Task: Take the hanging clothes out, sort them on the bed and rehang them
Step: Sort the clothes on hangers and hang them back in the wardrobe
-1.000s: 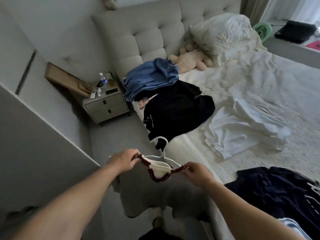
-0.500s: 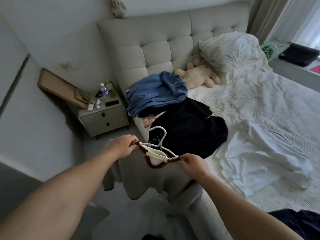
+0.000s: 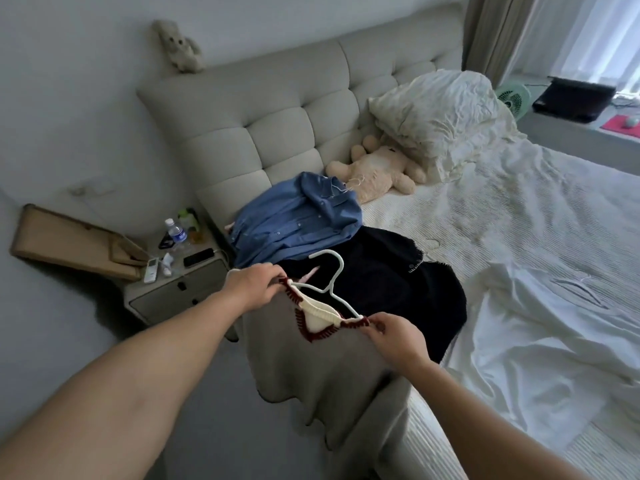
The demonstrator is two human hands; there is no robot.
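A grey-beige knit garment [image 3: 311, 368] with a dark red stitched neckline hangs on a white hanger [image 3: 329, 278] beside the bed's near edge. My left hand [image 3: 254, 287] grips its left shoulder and my right hand [image 3: 394, 336] grips its right shoulder. The hanger's hook points up toward the bed. On the bed [image 3: 540, 223] lie a blue denim shirt [image 3: 298, 216], a black garment [image 3: 391, 285] and a pile of white clothes [image 3: 540, 341].
A bedside table [image 3: 173, 289] at the left carries a water bottle [image 3: 175, 232], a phone and remotes; a cardboard box [image 3: 72, 240] leans against the wall. A teddy bear [image 3: 377, 171] and pillows [image 3: 440, 112] lie by the padded headboard [image 3: 277, 116].
The view has swung up and left toward the headboard; the dark blue clothes at the lower right have left the frame. Both hands keep hold of the garment, now raised nearer the black garment.
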